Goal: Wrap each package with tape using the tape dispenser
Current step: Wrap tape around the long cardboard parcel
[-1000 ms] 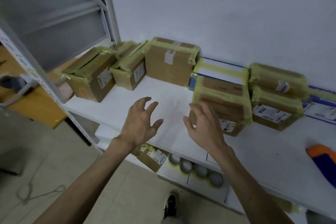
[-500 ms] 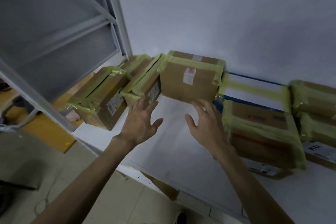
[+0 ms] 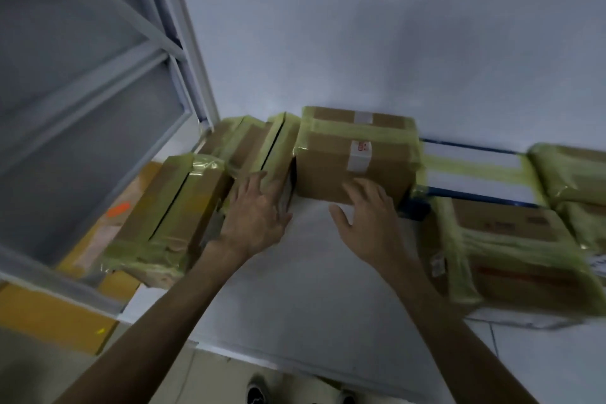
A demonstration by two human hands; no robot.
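White table point(image 3: 311, 279) by a pale wall point(image 3: 360, 26): left hand point(image 3: 254, 218), fingers spread, at a leaning package point(image 3: 278, 141) near the back; right hand point(image 3: 370, 223), fingers spread too, at the middle package point(image 3: 328, 170) front (contact unclear, blurry).

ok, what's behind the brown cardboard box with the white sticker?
Only the pale wall shows above the brown cardboard box. Any gap between them is hidden by the box itself.

Rightmost package point(image 3: 572, 174) cut by edge, front package point(image 3: 511, 259) blurred, shoes point(image 3: 259, 393) half cropped
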